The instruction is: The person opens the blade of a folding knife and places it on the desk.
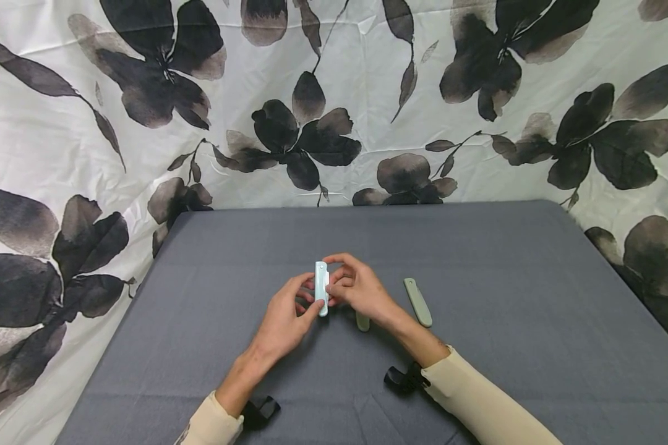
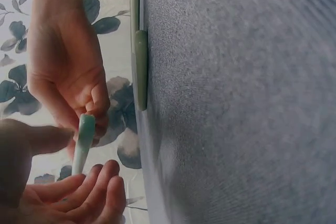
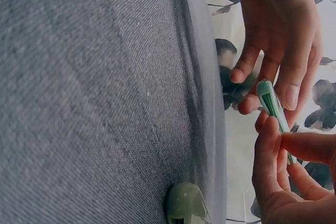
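A slim pale-blue folding knife (image 1: 321,289) stands upright between both hands, over the grey table. My left hand (image 1: 284,318) holds its long handle from the left, with the thumb near the lower end. From the right, my right hand (image 1: 359,289) pinches the white strip along the knife's edge between thumb and fingers. The right wrist view shows a long slot in the knife (image 3: 270,100). In the left wrist view the knife (image 2: 84,140) is seen narrow, from its end.
One green folding knife (image 1: 418,303) lies on the grey table (image 1: 228,247) right of my hands. A second green one (image 1: 362,321) lies partly hidden under my right hand. A white curtain (image 1: 362,123) with dark flowers hangs behind the table.
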The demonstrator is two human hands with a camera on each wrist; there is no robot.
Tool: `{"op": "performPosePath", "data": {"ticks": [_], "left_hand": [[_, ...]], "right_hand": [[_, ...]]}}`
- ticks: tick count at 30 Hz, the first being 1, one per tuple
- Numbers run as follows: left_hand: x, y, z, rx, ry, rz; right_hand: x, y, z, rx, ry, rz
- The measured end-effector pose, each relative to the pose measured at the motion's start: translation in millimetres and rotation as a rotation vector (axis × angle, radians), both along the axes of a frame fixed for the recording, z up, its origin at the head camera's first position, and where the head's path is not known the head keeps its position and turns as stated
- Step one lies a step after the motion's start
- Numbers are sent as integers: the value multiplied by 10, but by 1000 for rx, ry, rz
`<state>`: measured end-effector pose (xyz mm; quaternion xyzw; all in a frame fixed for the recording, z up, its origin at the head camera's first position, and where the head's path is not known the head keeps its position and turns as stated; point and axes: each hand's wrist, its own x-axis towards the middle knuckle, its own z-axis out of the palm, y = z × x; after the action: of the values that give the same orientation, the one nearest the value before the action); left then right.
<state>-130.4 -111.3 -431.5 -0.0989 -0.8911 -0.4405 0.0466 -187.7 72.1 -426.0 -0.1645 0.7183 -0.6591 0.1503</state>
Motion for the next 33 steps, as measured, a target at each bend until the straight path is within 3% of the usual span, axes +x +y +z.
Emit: {"op": "performPosePath", "data": {"ticks": [7, 14, 33], "left_hand": [[-13, -7, -3, 168, -28, 17], [1, -11, -15, 340, -105, 1], [-33, -60, -48, 363, -175, -7]], "right_hand": [[9, -13, -22, -24, 25, 24], [18, -23, -53, -33, 37, 39], [9, 21, -101, -15, 11, 68]]}}
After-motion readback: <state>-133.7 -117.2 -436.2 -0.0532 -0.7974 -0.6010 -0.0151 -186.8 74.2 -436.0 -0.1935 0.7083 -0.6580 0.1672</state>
